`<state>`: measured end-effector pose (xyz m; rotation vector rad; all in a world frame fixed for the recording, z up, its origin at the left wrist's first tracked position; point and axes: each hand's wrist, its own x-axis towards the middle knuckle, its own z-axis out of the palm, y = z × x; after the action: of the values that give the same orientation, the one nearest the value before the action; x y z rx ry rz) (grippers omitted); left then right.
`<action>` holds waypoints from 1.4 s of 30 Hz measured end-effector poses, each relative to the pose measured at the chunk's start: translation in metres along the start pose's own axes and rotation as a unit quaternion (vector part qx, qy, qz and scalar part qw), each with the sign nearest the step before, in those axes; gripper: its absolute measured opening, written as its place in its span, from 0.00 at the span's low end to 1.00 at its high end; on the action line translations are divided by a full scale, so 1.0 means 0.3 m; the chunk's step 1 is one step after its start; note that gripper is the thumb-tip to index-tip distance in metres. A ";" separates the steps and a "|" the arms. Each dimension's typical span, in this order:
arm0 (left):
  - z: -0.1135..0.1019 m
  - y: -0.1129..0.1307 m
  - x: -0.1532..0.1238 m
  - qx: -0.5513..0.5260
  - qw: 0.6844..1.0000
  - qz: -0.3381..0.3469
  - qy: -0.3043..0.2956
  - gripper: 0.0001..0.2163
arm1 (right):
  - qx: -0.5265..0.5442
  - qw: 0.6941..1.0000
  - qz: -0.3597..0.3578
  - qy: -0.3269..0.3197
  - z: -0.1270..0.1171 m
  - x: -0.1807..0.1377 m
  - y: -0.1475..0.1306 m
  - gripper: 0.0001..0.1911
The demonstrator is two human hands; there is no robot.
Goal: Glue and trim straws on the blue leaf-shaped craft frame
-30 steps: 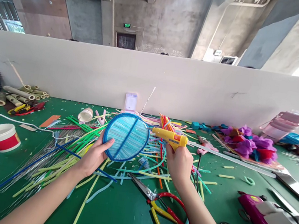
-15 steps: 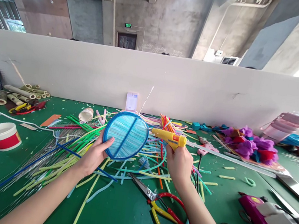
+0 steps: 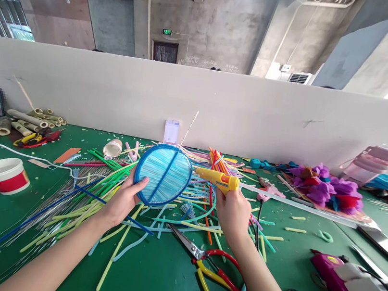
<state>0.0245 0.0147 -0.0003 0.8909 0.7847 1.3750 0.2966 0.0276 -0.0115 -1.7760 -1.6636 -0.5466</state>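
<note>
My left hand (image 3: 125, 199) grips the lower left rim of a round blue disc (image 3: 154, 168), which has a dark blue edge, a dark bar across it and fine pale blue strands. In my right hand (image 3: 233, 214) is a yellow hot glue gun (image 3: 216, 179), its nozzle close to the disc's right rim; whether they touch I cannot tell. A clear glue stick (image 3: 281, 198) runs out of the gun's back. Below the gun lie scissors (image 3: 196, 252) with red and yellow handles. Pipe cleaners (image 3: 116, 248) in many colours are heaped under and behind the disc.
On the left stand a paper cup (image 3: 3, 175) and cut bamboo tubes (image 3: 32, 121). Purple flowers (image 3: 323, 184), a pink bottle (image 3: 373, 165) and a magenta power strip (image 3: 349, 290) are at the right. A white partition (image 3: 256, 116) rises behind the green table (image 3: 144, 284).
The disc and the glue gun have shifted very slightly left. Both hands keep their hold.
</note>
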 end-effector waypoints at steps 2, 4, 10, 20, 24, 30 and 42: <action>-0.002 0.000 0.001 0.004 1.000 0.001 -0.002 0.34 | -0.006 1.000 -0.003 -0.008 -0.002 0.001 -0.002 0.12; -0.004 -0.001 0.002 0.008 1.000 0.004 -0.004 0.35 | -0.008 1.000 -0.002 -0.018 -0.006 0.002 -0.004 0.12; -0.009 -0.009 0.005 0.015 1.000 0.003 -0.006 0.36 | -0.020 0.997 0.062 -0.046 -0.028 0.013 -0.021 0.13; -0.006 -0.014 0.002 0.033 0.999 0.001 -0.015 0.38 | -0.035 0.999 0.033 -0.010 -0.032 0.008 -0.021 0.15; -0.005 -0.010 -0.001 0.038 0.999 -0.001 -0.015 0.38 | -0.045 0.999 0.020 -0.009 -0.021 0.004 -0.013 0.14; -0.004 -0.011 -0.001 0.038 0.999 -0.001 -0.016 0.38 | -0.050 0.999 0.001 -0.001 -0.008 0.001 -0.002 0.14; -0.002 -0.008 -0.003 0.036 0.999 0.004 -0.006 0.39 | -0.057 0.998 -0.020 -0.030 -0.013 -0.001 -0.005 0.12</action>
<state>0.0252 0.0139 -0.0028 0.9588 0.8257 1.3542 0.2955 0.0247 -0.0087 -1.8597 -1.7428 -0.6235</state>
